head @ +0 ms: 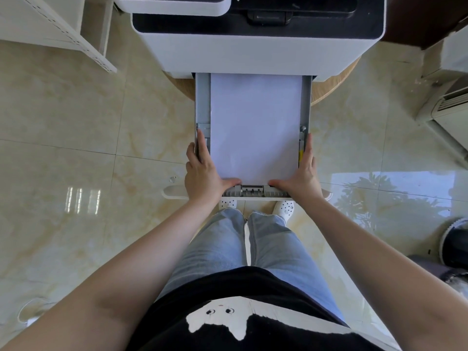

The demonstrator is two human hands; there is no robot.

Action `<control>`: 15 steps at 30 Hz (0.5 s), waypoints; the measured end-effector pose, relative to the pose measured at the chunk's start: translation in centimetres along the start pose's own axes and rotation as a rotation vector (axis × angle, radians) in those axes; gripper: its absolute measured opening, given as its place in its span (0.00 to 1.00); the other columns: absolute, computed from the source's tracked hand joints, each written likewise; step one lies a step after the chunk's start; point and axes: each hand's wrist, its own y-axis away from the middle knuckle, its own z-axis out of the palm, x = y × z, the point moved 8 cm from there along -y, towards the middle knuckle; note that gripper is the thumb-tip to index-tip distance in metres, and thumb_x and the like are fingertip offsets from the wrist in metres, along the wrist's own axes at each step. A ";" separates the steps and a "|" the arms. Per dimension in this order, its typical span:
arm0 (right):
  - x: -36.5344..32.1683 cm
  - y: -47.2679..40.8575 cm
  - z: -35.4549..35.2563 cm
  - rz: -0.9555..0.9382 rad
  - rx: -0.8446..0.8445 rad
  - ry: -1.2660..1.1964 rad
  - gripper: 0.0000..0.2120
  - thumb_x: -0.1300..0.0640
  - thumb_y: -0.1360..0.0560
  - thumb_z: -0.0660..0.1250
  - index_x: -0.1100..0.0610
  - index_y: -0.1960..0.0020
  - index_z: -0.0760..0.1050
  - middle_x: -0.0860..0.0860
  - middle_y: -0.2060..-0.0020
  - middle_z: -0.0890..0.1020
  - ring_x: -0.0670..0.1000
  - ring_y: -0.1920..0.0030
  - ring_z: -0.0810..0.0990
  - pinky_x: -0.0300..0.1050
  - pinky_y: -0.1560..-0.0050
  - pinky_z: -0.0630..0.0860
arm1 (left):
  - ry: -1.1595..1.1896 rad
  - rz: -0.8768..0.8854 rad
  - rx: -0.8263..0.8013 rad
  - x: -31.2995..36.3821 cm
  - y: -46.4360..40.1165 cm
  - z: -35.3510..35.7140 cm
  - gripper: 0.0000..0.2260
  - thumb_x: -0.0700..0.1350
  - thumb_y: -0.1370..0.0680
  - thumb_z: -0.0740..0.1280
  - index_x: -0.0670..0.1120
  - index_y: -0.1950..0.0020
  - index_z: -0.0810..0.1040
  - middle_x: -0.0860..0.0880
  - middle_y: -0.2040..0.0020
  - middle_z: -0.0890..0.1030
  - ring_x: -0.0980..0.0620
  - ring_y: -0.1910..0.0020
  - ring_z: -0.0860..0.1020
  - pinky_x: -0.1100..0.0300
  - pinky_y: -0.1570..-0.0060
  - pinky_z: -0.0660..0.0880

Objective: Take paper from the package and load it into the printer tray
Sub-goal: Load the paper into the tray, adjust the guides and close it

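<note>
While the grey plastic printer tray (202, 102) juts out over bare floor, your left hand (202, 173) and right hand (302, 173) clasp its sides, thumbs on the flat white paper stack (254, 125) inside.

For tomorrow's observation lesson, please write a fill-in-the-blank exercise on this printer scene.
1. The grey plastic printer tray is pulled ___ of the white printer.
2. The stack of white paper lies ___ the tray.
3. The left hand and right hand grip the tray's ___ corners.

Missing words: out; in; near
</note>
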 end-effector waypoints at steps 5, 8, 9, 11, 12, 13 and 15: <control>0.8 0.0 0.0 0.012 0.006 -0.138 0.58 0.56 0.39 0.79 0.41 0.24 0.41 0.52 0.27 0.61 0.54 0.29 0.66 0.52 0.35 0.70 | 0.194 0.023 0.010 -0.1 0.1 -0.4 0.62 0.56 0.43 0.80 0.48 0.22 0.42 0.40 0.27 0.58 0.43 0.33 0.67 0.58 0.46 0.73; 2.4 0.2 -1.2 0.057 0.130 -0.327 0.36 0.54 0.32 0.74 0.42 0.30 0.59 0.52 0.33 0.70 0.55 0.38 0.75 0.55 0.41 0.76 | 0.455 0.013 0.108 -1.5 0.3 -1.8 0.38 0.46 0.31 0.76 0.44 0.27 0.60 0.40 0.31 0.65 0.46 0.35 0.67 0.68 0.42 0.65; 2.8 0.4 -1.4 0.081 0.168 -0.363 0.27 0.54 0.29 0.72 0.45 0.34 0.64 0.51 0.37 0.73 0.55 0.40 0.77 0.54 0.44 0.78 | 0.468 -0.005 0.149 -2.1 0.3 -2.3 0.29 0.46 0.28 0.73 0.43 0.32 0.66 0.41 0.34 0.69 0.45 0.36 0.69 0.63 0.41 0.67; 3.1 0.7 -1.6 0.099 0.216 -0.385 0.16 0.55 0.26 0.68 0.50 0.39 0.71 0.46 0.42 0.75 0.53 0.42 0.80 0.47 0.49 0.78 | 0.504 -0.044 0.200 -3.4 0.2 -2.4 0.15 0.46 0.25 0.70 0.42 0.41 0.74 0.43 0.40 0.75 0.45 0.38 0.74 0.52 0.39 0.72; 3.0 0.8 -1.8 0.095 0.236 -0.385 0.13 0.55 0.25 0.67 0.51 0.40 0.72 0.44 0.44 0.76 0.51 0.42 0.80 0.41 0.53 0.77 | 0.547 -0.071 0.209 -3.9 0.1 -2.4 0.12 0.46 0.25 0.69 0.43 0.44 0.76 0.44 0.41 0.77 0.45 0.39 0.75 0.49 0.39 0.74; 2.9 0.9 -1.9 0.095 0.255 -0.389 0.12 0.56 0.24 0.66 0.51 0.41 0.74 0.43 0.46 0.77 0.50 0.44 0.81 0.37 0.56 0.75 | 0.590 -0.107 0.211 -4.2 0.0 -2.3 0.10 0.45 0.25 0.69 0.43 0.46 0.78 0.44 0.42 0.78 0.45 0.41 0.78 0.49 0.39 0.75; 3.0 0.9 -2.1 0.116 0.285 -0.404 0.10 0.56 0.24 0.65 0.52 0.43 0.76 0.44 0.48 0.79 0.48 0.47 0.81 0.34 0.61 0.73 | 0.650 -0.164 0.208 -4.6 -0.1 -2.2 0.09 0.45 0.25 0.70 0.44 0.47 0.80 0.45 0.46 0.81 0.45 0.47 0.81 0.51 0.42 0.77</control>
